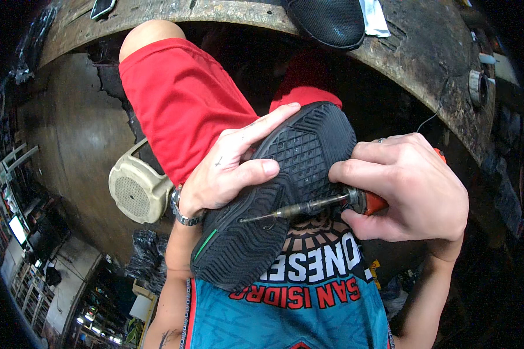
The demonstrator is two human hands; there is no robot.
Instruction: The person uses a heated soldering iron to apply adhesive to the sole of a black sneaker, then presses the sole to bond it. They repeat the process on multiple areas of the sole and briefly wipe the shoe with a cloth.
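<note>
My left hand (239,163) grips a black shoe (305,145) held sole-up across my lap, thumb on the tread and fingers along the edge. The sole has diamond and zigzag grooves and a small green stripe near its lower end. My right hand (399,186) is closed around a hand tool with a red-orange handle (375,202) and a long, slim metal shaft (297,205). The shaft lies across the sole, its thin tip at the grooves near the lower left; whether it enters the sole I cannot tell.
A worn, curved bench (416,64) spans the top, holding a black mesh shoe (326,17), a white packet (374,17), a phone (103,7) and a metal cylinder (477,87). A cream plastic stool (131,192) stands left, near dark bagged bundles (145,259).
</note>
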